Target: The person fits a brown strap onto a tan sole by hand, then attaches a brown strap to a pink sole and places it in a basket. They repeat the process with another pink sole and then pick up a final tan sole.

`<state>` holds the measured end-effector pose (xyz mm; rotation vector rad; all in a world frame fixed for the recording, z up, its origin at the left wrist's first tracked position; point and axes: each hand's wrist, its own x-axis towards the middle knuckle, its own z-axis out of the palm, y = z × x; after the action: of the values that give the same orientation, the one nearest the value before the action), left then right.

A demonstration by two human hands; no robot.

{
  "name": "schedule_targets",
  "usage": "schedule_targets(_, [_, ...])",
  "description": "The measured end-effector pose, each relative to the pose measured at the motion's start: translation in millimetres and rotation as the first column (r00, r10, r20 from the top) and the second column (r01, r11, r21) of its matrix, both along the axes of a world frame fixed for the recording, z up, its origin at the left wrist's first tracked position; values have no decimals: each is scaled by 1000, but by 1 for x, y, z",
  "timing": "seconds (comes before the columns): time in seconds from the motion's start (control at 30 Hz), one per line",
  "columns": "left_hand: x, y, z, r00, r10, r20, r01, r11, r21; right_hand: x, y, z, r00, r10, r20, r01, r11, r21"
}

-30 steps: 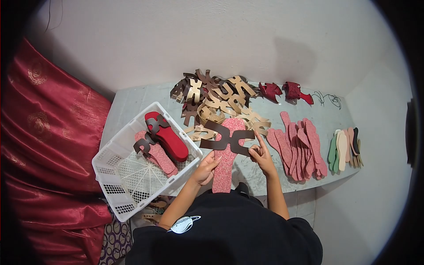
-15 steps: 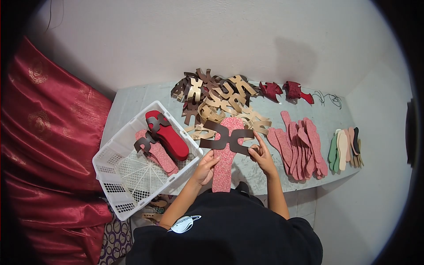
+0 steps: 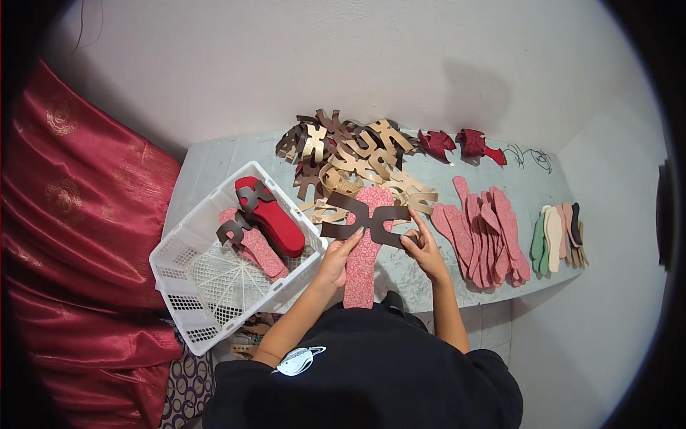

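In front of my body, a pink patterned insole (image 3: 360,275) lies under a dark brown X-shaped sandal strap (image 3: 391,213). My left hand (image 3: 336,262) grips the insole by its left side, with the thumb reaching up onto the strap near its middle. My right hand (image 3: 428,257) pinches the strap's lower right end between thumb and fingers, and its index finger stretches up along the upper right end. The fingers beneath the insole are hidden. Just beyond is a heap of brown, tan and gold straps (image 3: 357,161).
At the left, a white plastic basket (image 3: 182,247) contains a red sandal sole (image 3: 275,222) and a pink insole (image 3: 263,255), each with a dark strap. Pink insoles (image 3: 493,236) pile up at the right, beside coloured soles (image 3: 553,239). Dark red pieces (image 3: 436,145) lie near the wall.
My left thumb has moved up and right from the insole's edge onto the strap's centre. My right hand keeps its hold on the strap, almost unmoved.
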<state>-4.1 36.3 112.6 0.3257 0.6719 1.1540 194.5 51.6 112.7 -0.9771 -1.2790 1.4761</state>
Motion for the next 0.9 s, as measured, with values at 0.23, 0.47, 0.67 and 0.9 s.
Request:
schedule_targets(0.23, [6,3,-1,999,35,-21,-34,999,36,5,-5,-15,994,-63,84,59,997,52])
schedule_targets(0.47, [5,4,-21,440,563,-700,79,752,655,19,-28,-41,933,-123,340,133,991,-7])
schedule_targets(0.67, [6,-17,-76,110,750,-653,601,473,645,41,-57,-61,928,-43,371,93,989,-117])
schedule_targets(0.9, [-12,-45,-207,-3,690,-724,892,330,310,54,-86,-119,917,-53,395,150,964,-221])
